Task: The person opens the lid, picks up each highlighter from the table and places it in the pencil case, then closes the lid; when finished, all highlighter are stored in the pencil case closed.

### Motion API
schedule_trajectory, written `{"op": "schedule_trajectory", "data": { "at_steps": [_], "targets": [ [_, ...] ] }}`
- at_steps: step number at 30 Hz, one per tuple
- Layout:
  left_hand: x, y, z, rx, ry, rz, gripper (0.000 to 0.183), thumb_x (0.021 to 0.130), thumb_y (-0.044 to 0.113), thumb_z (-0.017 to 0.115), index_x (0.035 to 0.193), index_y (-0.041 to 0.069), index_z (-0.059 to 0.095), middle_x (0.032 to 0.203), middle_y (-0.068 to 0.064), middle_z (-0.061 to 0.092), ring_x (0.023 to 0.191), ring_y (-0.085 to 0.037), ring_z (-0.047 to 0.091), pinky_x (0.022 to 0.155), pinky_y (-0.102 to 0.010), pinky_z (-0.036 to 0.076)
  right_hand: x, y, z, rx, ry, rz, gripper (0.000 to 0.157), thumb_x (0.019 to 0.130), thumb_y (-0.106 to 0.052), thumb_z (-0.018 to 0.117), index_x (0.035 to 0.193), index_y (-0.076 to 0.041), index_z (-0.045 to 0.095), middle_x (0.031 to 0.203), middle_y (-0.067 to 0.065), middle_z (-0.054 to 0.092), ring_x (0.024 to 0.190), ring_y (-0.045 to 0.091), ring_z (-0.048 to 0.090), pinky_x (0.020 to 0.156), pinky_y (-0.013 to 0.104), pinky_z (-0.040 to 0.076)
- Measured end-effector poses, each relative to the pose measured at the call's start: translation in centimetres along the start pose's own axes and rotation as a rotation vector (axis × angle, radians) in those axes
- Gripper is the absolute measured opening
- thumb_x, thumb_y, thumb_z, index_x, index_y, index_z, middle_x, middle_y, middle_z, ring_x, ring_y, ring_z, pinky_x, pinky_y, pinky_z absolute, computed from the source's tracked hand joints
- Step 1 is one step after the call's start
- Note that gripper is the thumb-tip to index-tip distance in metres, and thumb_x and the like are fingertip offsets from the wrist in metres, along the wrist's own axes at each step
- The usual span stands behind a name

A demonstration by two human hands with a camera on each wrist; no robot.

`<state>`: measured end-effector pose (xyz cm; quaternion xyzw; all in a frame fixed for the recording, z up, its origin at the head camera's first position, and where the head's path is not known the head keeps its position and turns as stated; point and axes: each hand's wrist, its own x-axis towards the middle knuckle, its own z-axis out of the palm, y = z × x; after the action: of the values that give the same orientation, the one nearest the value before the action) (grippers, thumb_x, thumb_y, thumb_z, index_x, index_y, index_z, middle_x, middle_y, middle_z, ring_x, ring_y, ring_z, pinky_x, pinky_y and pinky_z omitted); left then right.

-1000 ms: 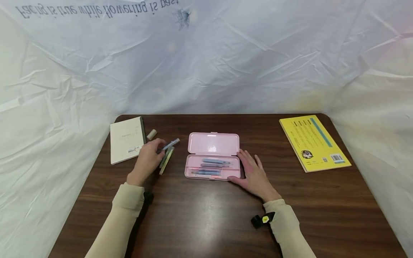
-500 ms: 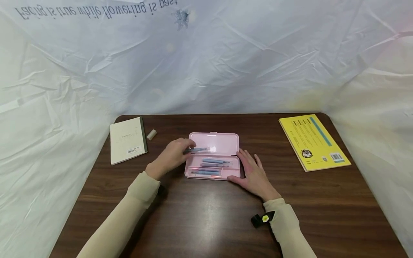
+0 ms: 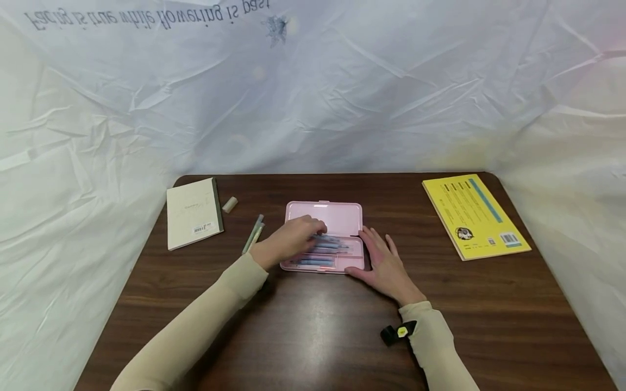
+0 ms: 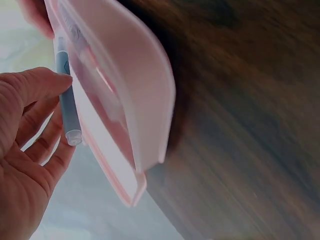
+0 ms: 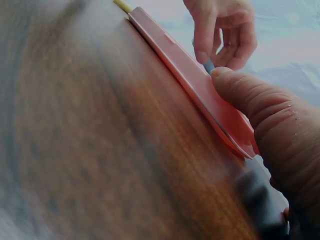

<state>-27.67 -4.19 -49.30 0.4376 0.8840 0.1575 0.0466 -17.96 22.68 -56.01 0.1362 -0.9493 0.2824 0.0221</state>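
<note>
My left hand [image 3: 292,238] pinches a blue-grey pen [image 4: 69,102] with a clear end between thumb and fingers, low over the far compartment of the pink pencil case [image 3: 351,263]. The case lies with its lid [image 3: 337,214] folded back, and several pens [image 3: 315,262] lie inside, partly covered by the hand. At the case's right end rests my right hand [image 3: 388,271], fingers extended and spread along the side, thumb [image 5: 235,90] touching the near edge. Two slim pens, one bluish green [image 3: 253,233] and one yellowish [image 3: 257,235], lie left of the case, partly behind the left forearm.
A cream notebook [image 3: 192,209] with a dark spine lies at the far left of the brown table [image 3: 313,336], a small beige cylinder-like piece [image 3: 230,205] beside it. The yellow book [image 3: 474,217] is at the far right. White cloth [image 3: 313,108] hangs behind.
My left hand picked up the blue-grey pen from the group at the left and carried it right, over the lid and down to the case's far compartment. The right hand stayed put.
</note>
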Motion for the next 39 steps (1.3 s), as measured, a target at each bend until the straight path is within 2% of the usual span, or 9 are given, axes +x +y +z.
{"op": "schedule_trajectory", "data": {
  "at_steps": [4,9,16,21,25,31,39],
  "targets": [
    [0.7,0.4,0.4,0.010,-0.017,0.006,0.025,0.097,0.004,0.073,0.120,0.011,0.072,0.109,-0.003,0.074,0.104,-0.020,0.067,0.096,-0.039,0.054,0.0,0.0,0.1,0.001,0.004,-0.005,0.101,0.086,-0.060,0.079,0.162,-0.006,0.037,0.169,0.021,0.034,0.158,0.038,0.026,0.127,0.060,0.007],
    [1.2,0.7,0.7,0.004,-0.004,0.006,0.026,0.096,0.002,0.072,0.120,0.011,0.072,0.109,-0.003,0.074,0.104,-0.020,0.066,0.096,-0.040,0.054,0.1,0.0,0.2,-0.009,0.011,-0.008,0.101,0.086,-0.059,0.079,0.161,-0.005,0.037,0.169,0.021,0.033,0.158,0.038,0.027,0.127,0.060,0.008],
    [1.2,0.7,1.1,-0.022,0.010,-0.010,0.026,0.096,0.003,0.072,0.121,0.011,0.071,0.110,-0.002,0.074,0.102,-0.018,0.065,0.096,-0.038,0.053,0.1,0.0,0.1,0.000,0.004,-0.003,0.102,0.086,-0.060,0.078,0.161,-0.006,0.037,0.169,0.020,0.033,0.158,0.038,0.026,0.127,0.060,0.006],
    [0.7,0.5,1.0,-0.053,0.000,-0.051,0.026,0.098,0.007,0.071,0.123,0.011,0.071,0.114,-0.002,0.073,0.105,-0.018,0.065,0.099,-0.038,0.053,0.2,-0.1,0.0,0.007,-0.014,0.013,0.102,0.087,-0.063,0.077,0.162,-0.008,0.036,0.169,0.020,0.033,0.159,0.038,0.024,0.127,0.061,0.005],
    [-0.4,-0.3,0.6,-0.094,0.026,-0.095,0.027,0.097,0.007,0.073,0.124,0.010,0.070,0.116,-0.004,0.073,0.108,-0.020,0.066,0.098,-0.041,0.054,0.2,-0.1,0.0,0.005,-0.023,0.019,0.102,0.088,-0.064,0.076,0.163,-0.009,0.035,0.170,0.019,0.032,0.160,0.036,0.023,0.127,0.060,0.004],
    [-3.2,-2.8,-0.6,-0.159,0.087,-0.191,0.031,0.095,0.005,0.078,0.125,0.008,0.070,0.117,-0.006,0.073,0.108,-0.022,0.068,0.098,-0.045,0.056,0.1,-0.1,-0.1,0.011,-0.015,0.016,0.103,0.087,-0.064,0.076,0.163,-0.008,0.035,0.171,0.018,0.031,0.160,0.036,0.023,0.127,0.060,0.005],
    [-7.3,-6.5,-2.2,-0.117,0.127,-0.315,0.033,0.093,0.003,0.079,0.125,0.007,0.070,0.116,-0.009,0.074,0.107,-0.027,0.069,0.095,-0.050,0.056,0.1,0.0,0.0,-0.001,0.011,-0.004,0.103,0.086,-0.063,0.077,0.162,-0.006,0.037,0.169,0.020,0.033,0.158,0.038,0.025,0.126,0.061,0.007]
  ]
}}
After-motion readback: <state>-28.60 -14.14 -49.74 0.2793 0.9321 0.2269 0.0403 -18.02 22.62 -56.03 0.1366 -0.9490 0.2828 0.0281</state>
